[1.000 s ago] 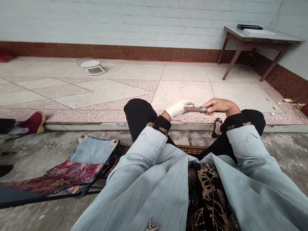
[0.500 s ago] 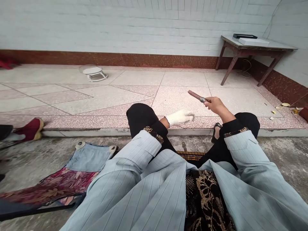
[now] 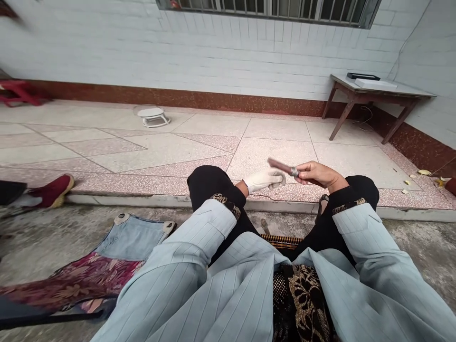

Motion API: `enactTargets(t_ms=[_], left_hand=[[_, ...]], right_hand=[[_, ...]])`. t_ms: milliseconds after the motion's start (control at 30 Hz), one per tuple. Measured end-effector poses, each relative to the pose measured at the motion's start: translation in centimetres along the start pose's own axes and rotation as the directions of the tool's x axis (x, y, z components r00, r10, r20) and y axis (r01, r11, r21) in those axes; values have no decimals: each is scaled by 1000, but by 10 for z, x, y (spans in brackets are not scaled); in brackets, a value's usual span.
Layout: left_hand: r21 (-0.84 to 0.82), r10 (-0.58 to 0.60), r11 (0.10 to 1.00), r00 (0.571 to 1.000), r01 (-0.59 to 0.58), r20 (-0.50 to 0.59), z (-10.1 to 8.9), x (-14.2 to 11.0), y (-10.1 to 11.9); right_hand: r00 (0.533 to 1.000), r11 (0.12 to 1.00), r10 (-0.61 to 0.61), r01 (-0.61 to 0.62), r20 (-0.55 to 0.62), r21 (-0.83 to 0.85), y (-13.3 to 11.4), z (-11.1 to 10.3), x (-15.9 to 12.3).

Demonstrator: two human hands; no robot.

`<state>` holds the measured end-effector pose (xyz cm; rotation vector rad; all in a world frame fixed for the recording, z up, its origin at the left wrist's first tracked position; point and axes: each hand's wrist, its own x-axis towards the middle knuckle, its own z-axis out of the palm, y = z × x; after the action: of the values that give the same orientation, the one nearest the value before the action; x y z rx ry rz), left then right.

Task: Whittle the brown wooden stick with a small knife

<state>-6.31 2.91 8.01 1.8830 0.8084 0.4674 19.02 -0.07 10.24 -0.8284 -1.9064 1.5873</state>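
My left hand (image 3: 265,179) wears a white knitted glove and is above the step, beyond my left knee. Its fingers are curled in, and whatever they may hold is hidden. My bare right hand (image 3: 317,174) is closed around a narrow brown tool (image 3: 280,166) with silver wire wound round it near the grip. The tool looks like an old rusty knife, though its exact kind is unclear. Its far end points left and lies just above the gloved fingers; whether it touches them I cannot tell.
A small white stool (image 3: 154,116) stands on the tiled floor, with a wooden table (image 3: 383,90) at the right wall. A folding chair (image 3: 131,237) with denim and floral cloth is at my left. Another person's red shoe (image 3: 53,191) rests by the step edge (image 3: 171,201).
The view has tilted upward, bringing a barred window in. My right hand has moved the brown tool left and down, close to the glove. My left fingers are curled more.
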Motion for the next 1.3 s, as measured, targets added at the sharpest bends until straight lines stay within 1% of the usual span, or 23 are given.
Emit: enactTargets(t_ms=[67, 133, 233, 300, 333, 367, 433, 500, 533, 567, 633, 667, 700, 733, 767, 800, 833, 867, 900, 933, 1033, 1167, 1300], left_hand=[[-12, 9, 1000, 1000, -9, -11, 7, 1, 1], [-21, 1, 1000, 1000, -1, -18, 12, 3, -1], [-24, -15, 1000, 999, 14, -29, 14, 3, -9], [-12, -16, 1000, 1000, 16, -15, 13, 3, -16], [-2, -14, 1000, 1000, 14, 1, 13, 4, -20], [10, -9, 1000, 1000, 9, 19, 12, 5, -22], [32, 14, 999, 999, -16, 49, 12, 8, -26], [43, 39, 998, 997, -42, 67, 12, 11, -28], [46, 44, 998, 996, -48, 72, 12, 12, -29], [48, 41, 998, 997, -45, 71, 11, 13, -30], [40, 17, 999, 999, -19, 47, 9, 14, -31], [31, 4, 999, 1000, -5, 29, 8, 14, -33], [21, -5, 1000, 1000, 5, 11, 6, 13, -34], [10, -11, 1000, 1000, 11, -2, 4, 13, -36], [1, -13, 1000, 1000, 13, -9, 3, 13, -37], [-6, -13, 1000, 1000, 13, -11, 2, 13, -38], [-13, -11, 1000, 1000, 10, -12, 2, 14, -39], [-20, -7, 1000, 1000, 7, -13, 3, 15, -39], [-26, -3, 1000, 1000, 3, -16, 5, 16, -39], [-36, 3, 999, 1000, -3, -10, 8, 18, -38], [-74, 29, 997, 998, -25, 51, 18, 25, -39], [-108, 48, 994, 991, -35, 128, 25, 33, -46], [-122, 73, 991, 989, -57, 133, 24, 40, -56]], right_hand=[[973, 990, -38, 68, -225, 126, 2, 0, 4], [918, 987, -1, 65, -397, 148, 9, -2, 11], [827, 997, 82, -59, -556, 59, 22, -10, 23], [778, 972, 135, -223, -613, -69, 30, -15, 28], [759, 933, 150, -320, -634, -163, 33, -17, 30], [746, 866, 151, -416, -649, -277, 35, -17, 31], [752, 646, 148, -566, -643, -513, 37, -13, 32], [778, 442, 202, -614, -595, -654, 37, -6, 32], [789, 384, 263, -614, -555, -690, 36, -2, 31], [795, 361, 337, -605, -505, -710, 36, 2, 31], [792, 387, 494, -570, -360, -725, 36, 6, 27], [788, 441, 571, -532, -231, -723, 35, 7, 25], [779, 529, 623, -482, -65, -699, 33, 6, 22], [776, 641, 621, -424, 107, -640, 32, 4, 18], [781, 754, 566, -361, 264, -549, 29, 1, 14], [802, 850, 469, -296, 369, -436, 27, -3, 10], [868, 907, 355, -230, 348, -353, 24, -8, 7], [912, 933, 284, -193, 295, -304, 21, -11, 3], [954, 957, 216, -165, 208, -238, 19, -14, 1], [978, 973, 166, -142, 128, -182, 17, -14, -2], [996, 996, 82, -82, -24, 22, 16, -9, -2], [986, 977, 39, -3, -163, 215, 21, 3, 5], [978, 955, 43, 19, -203, 297, 20, 6, 8]])
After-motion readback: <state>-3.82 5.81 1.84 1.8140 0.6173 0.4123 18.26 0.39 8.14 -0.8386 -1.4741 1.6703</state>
